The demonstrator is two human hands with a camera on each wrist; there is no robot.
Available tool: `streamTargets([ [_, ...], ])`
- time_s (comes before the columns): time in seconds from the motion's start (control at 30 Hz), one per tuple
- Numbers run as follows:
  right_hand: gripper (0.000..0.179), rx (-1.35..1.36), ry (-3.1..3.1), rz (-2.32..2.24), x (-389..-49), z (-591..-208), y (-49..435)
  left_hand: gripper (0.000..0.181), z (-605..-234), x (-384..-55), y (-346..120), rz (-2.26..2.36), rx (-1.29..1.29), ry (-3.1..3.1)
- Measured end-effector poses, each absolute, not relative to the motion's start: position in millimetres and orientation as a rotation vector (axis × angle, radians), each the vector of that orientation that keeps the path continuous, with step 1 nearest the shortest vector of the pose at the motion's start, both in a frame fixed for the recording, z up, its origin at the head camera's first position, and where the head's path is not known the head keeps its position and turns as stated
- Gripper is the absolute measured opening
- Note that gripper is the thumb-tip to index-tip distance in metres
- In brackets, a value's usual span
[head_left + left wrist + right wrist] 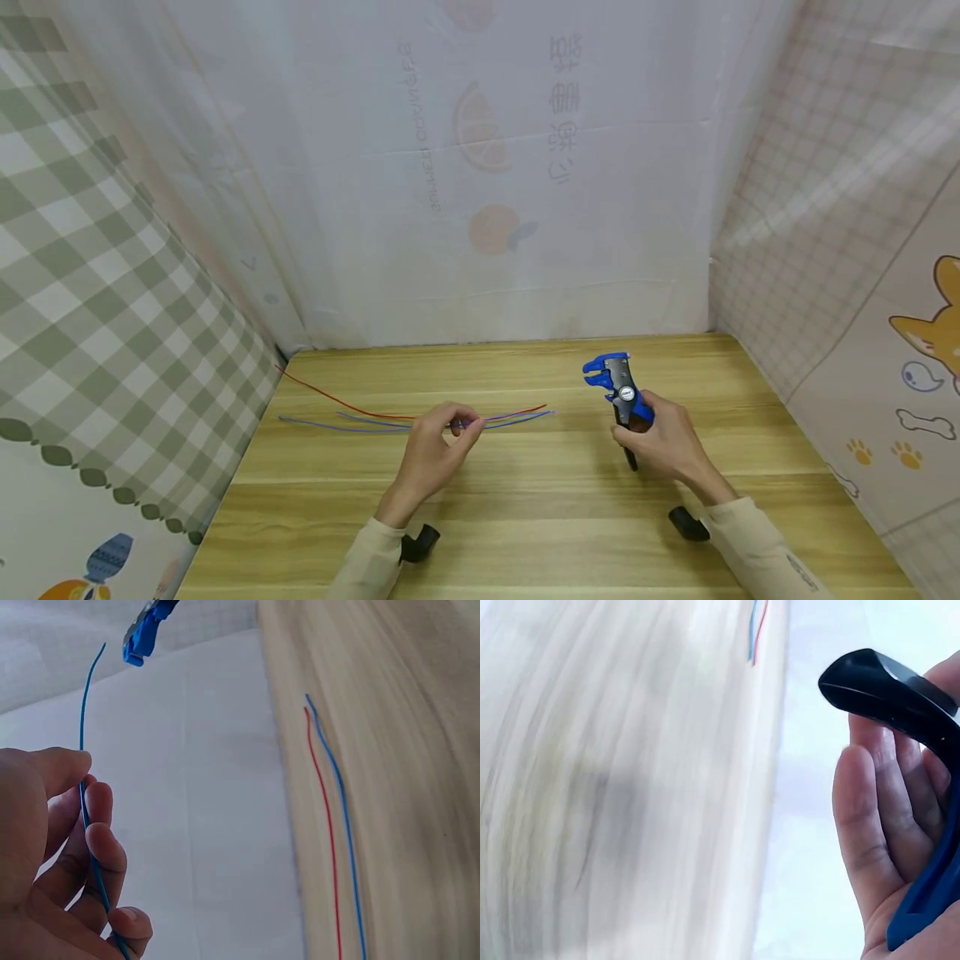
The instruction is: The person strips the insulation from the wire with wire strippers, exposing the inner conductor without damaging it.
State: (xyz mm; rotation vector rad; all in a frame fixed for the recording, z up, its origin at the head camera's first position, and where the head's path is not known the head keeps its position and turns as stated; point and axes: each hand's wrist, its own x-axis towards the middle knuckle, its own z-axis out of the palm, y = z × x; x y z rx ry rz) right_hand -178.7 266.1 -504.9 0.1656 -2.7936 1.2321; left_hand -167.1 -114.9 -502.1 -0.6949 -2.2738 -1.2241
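My left hand [438,442] pinches a thin blue wire [82,720] between thumb and forefinger. The wire runs back across the other curled fingers, and its free end sticks up past the thumb. Off to the right, my right hand [671,437] holds a blue and black wire stripper [621,375] by its handles, head upward, raised over the table. The stripper's blue jaws stand apart with nothing between them. A red wire [328,806] and a second blue wire [342,795] lie side by side on the table below the left hand.
The wood-grain table [525,508] is bounded by a white printed sheet [375,250] behind, a green checked cloth [135,250] at left and a patterned sheet [825,292] at right. Black angled pieces [422,543] sit by both wrists.
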Motion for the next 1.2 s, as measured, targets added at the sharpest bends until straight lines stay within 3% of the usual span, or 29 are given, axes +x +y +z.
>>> streamTargets([
  [0.57,0.035,0.357,-2.650,1.826,-159,-480,244,0.010,-475,-165,-113,-1.238,-0.717,-2.132],
  [0.9,0.021,0.653,-2.510,1.994,-151,-466,240,0.012,-461,-159,-117,-1.265,-0.709,-2.103],
  [1.2,0.019,0.857,-2.383,2.070,-148,-456,238,0.014,-447,-155,-120,-1.227,-0.734,-2.053],
])
